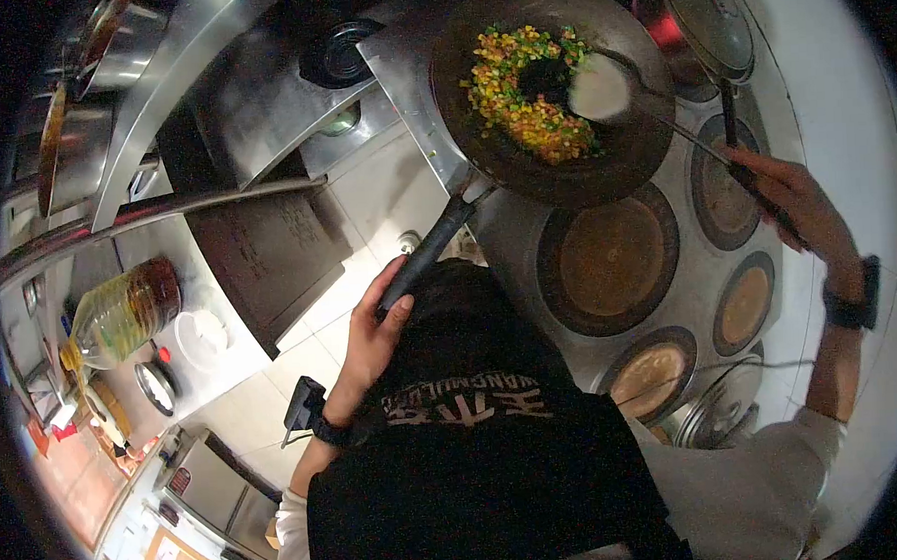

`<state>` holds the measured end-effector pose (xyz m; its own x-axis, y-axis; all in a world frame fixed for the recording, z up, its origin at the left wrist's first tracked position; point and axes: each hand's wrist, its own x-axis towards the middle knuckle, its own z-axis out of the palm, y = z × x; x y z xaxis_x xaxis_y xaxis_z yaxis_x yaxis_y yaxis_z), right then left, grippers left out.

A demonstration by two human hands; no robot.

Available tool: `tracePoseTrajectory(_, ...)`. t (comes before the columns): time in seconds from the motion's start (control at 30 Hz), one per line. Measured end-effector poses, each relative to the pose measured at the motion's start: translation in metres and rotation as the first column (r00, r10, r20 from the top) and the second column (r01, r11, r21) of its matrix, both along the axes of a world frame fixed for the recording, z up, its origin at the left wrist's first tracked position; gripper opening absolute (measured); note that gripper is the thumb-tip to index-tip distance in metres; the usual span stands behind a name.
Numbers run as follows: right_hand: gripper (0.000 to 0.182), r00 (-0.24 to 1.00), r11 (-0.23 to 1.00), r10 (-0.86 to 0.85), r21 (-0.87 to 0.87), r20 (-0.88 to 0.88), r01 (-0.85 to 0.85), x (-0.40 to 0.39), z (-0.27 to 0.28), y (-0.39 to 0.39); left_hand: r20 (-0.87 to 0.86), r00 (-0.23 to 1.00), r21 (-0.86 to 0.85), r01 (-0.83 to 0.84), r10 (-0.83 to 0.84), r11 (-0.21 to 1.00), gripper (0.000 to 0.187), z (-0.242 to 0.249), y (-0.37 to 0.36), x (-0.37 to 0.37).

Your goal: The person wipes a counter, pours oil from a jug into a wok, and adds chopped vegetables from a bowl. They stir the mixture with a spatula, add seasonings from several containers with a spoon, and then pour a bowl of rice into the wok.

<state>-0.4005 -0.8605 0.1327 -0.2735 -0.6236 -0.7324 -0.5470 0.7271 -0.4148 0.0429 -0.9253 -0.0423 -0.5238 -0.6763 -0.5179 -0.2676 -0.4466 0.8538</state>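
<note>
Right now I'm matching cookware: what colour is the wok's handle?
Black handle, best seen in the head view.

The person wears a pale-lettered black apron point(478, 489), light shirt point(742, 477), black wristbands point(853, 292).

L hand point(379, 328) clenched, R hand point(797, 203) gripping, arms point(835, 373) apart

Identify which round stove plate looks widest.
The stove plate directly below the wok in the picture, its edge overlapped by the rim; the other three visible plates look narrower.
</note>
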Motion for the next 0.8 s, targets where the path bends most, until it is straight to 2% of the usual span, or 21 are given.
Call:
tracePoseTrajectory(0.03, 0.045, 0.999, 0.996, -0.025, 0.081, -0.044, 0.029, 0.008, 0.021, -0.005, -0.003, 1.000, 0.005, 0.001, -0.001, 1.000, 0.046, 0.003, -0.001, -0.002)
tracePoseTrajectory(0.1, 0.037, 0.993, 0.958, 0.032, 0.288, -0.116, 0.003, 0.001, 0.027, 0.001, 0.030, 1.000, -0.075, 0.007, -0.004, 0.997, 0.046, 0.007, -0.001, -0.005)
tracePoseTrajectory(0.13, 0.037, 0.993, 0.957, 0.033, 0.291, -0.115, 0.002, 0.003, 0.023, 0.000, 0.032, 0.999, -0.072, 0.005, -0.003, 0.997, 0.046, 0.006, -0.001, -0.005)
tracePoseTrajectory(0.2, 0.038, 0.994, 0.965, 0.035, 0.254, 0.105, -0.061, 0.011, 0.004, -0.003, 0.024, 1.000, -0.062, 0.000, 0.002, 0.998, 0.046, 0.004, -0.001, -0.003)
tracePoseTrajectory(0.23, 0.038, 0.994, 0.966, 0.036, 0.253, 0.107, -0.062, 0.016, -0.010, -0.004, 0.026, 1.000, -0.063, -0.002, 0.003, 0.998, 0.046, 0.002, -0.001, -0.002)
tracePoseTrajectory(0.3, 0.040, 0.954, 0.999, -0.015, -0.038, 0.300, 0.027, 0.027, -0.040, -0.007, -0.013, 1.000, -0.027, -0.014, 0.013, 1.000, 0.047, -0.002, 0.000, -0.001)
tracePoseTrajectory(0.33, 0.040, 0.953, 0.999, -0.013, -0.043, 0.302, 0.027, 0.032, -0.047, -0.012, -0.011, 1.000, -0.032, -0.014, 0.014, 0.999, 0.047, -0.003, 0.000, 0.000)
tracePoseTrajectory(0.4, 0.041, 0.896, 0.950, -0.228, -0.113, 0.380, 0.290, 0.040, -0.054, -0.019, 0.017, 1.000, -0.028, 0.005, -0.005, 1.000, 0.047, -0.004, 0.001, 0.002)
tracePoseTrajectory(0.53, 0.044, 0.886, 0.961, -0.246, -0.021, 0.393, 0.276, 0.033, -0.030, 0.004, 0.021, 0.999, -0.027, 0.027, -0.026, 0.999, 0.048, -0.002, -0.001, 0.002)
tracePoseTrajectory(0.6, 0.044, 0.869, 0.980, -0.197, 0.123, 0.454, 0.158, 0.039, -0.021, 0.012, 0.049, 0.998, -0.041, 0.040, -0.038, 0.998, 0.048, -0.003, -0.001, 0.003)
tracePoseTrajectory(0.63, 0.044, 0.871, 0.980, -0.197, 0.122, 0.451, 0.158, 0.045, -0.023, 0.008, 0.046, 0.998, -0.042, 0.039, -0.038, 0.998, 0.048, -0.003, -0.002, 0.002)
tracePoseTrajectory(0.7, 0.043, 0.753, 0.961, -0.273, 0.143, 0.599, 0.235, 0.069, -0.040, -0.005, 0.043, 0.998, -0.053, 0.041, -0.039, 0.998, 0.048, -0.002, -0.002, 0.001)
tracePoseTrajectory(0.73, 0.042, 0.705, 0.943, -0.301, 0.093, 0.642, 0.318, 0.075, -0.050, -0.012, 0.046, 0.998, -0.056, 0.039, -0.037, 0.998, 0.048, 0.000, -0.003, 0.000)
tracePoseTrajectory(0.77, 0.042, 0.702, 0.944, -0.297, 0.090, 0.647, 0.317, 0.078, -0.061, -0.017, 0.043, 0.998, -0.041, 0.039, -0.037, 0.998, 0.048, 0.004, -0.003, -0.001)
tracePoseTrajectory(0.8, 0.042, 0.640, 0.893, -0.345, 0.031, 0.687, 0.448, 0.081, -0.072, -0.022, 0.037, 0.999, -0.028, 0.040, -0.039, 0.999, 0.047, 0.007, -0.005, -0.001)
